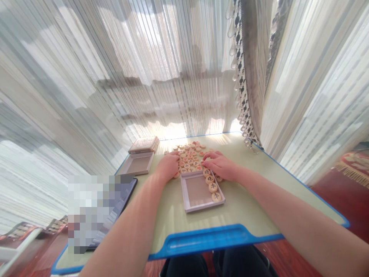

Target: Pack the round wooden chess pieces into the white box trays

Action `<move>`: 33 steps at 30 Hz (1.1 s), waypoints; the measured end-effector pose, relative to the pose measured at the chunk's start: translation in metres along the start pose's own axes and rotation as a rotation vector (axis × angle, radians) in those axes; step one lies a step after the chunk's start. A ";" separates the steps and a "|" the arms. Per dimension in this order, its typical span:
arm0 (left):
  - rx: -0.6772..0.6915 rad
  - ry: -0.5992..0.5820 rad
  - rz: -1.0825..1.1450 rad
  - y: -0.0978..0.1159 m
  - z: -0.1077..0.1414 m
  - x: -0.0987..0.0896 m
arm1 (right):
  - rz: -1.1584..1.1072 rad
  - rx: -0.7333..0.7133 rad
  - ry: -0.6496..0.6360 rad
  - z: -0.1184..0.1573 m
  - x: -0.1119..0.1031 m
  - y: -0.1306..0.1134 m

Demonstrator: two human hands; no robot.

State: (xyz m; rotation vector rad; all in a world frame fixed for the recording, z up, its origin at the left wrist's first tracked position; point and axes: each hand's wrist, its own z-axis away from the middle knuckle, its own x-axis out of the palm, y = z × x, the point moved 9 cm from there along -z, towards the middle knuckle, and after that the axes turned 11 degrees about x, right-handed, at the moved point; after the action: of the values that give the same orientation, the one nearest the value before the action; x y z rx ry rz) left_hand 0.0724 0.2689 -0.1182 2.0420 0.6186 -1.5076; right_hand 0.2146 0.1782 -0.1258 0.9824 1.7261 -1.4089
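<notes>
Many round wooden Chinese chess pieces [188, 161], with red or black characters, lie in a cluster on the table beyond a shallow open box [197, 206]. Four-sided and low-walled, this box holds several black-marked pieces [212, 187] in a row along its right side. My left hand [168, 166] rests at the cluster's left edge, fingers stretched out over the pieces and partly hidden. My right hand [220, 165] is at the right edge, its thumb and fingers curled around a piece [202, 163]. Another black-marked piece [218, 178] lies under that hand, outside the box.
A second shallow tray [138, 163] and a closed box [143, 144] sit at the back left. A tablet-like device [127, 196], partly blurred out, lies at the left. The pale green table [253, 207] has a blue rim [206, 238]. Curtains [173, 77] hang behind.
</notes>
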 end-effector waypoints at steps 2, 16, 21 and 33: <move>0.056 -0.020 -0.022 0.006 0.000 0.000 | -0.015 -0.035 -0.008 0.001 -0.001 -0.005; 0.196 0.009 -0.026 0.027 -0.001 -0.001 | -0.082 0.034 0.149 -0.001 -0.016 0.007; 0.144 0.011 -0.045 0.020 0.001 0.000 | 0.014 0.105 0.164 -0.005 -0.013 0.020; 0.135 -0.011 0.005 0.022 -0.001 0.004 | 0.070 0.310 0.237 -0.007 -0.026 0.045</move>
State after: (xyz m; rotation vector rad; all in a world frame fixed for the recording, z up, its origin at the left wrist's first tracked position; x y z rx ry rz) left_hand 0.0882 0.2535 -0.1189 2.1322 0.5187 -1.5956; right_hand 0.2665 0.1872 -0.1226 1.4131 1.6476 -1.5976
